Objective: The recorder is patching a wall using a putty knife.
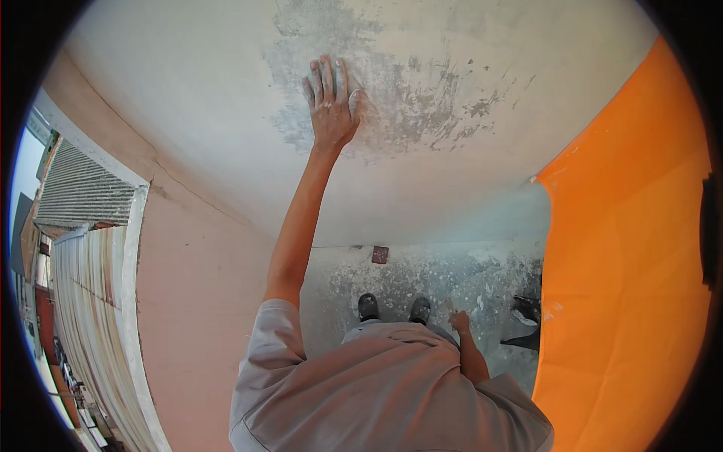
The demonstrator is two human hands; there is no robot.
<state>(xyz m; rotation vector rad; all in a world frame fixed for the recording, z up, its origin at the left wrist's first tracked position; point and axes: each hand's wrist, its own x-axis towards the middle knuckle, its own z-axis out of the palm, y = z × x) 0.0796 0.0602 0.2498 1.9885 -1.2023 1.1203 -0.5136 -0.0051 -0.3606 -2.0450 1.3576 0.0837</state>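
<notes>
My left arm reaches up to the pale wall (pixel 474 181). My left hand (pixel 331 113) lies with its palm toward the wall, fingers stretched out and thumb apart. Around it is a rough grey patch (pixel 407 98), where the wall's coating is scraped or worn. Low at my right side, my right hand (pixel 459 322) is closed on a small, pale, flat tool (pixel 450 305). Its exact kind is too small to make out. White dust marks the fingers of my left hand.
A large orange sheet (pixel 625 248) hangs along the right. At left, a pink wall (pixel 203 301) borders a window opening. The floor (pixel 482 279) is spattered white, with a reddish-brown square piece (pixel 380 255) by the wall and a black item (pixel 526 335) beside the sheet.
</notes>
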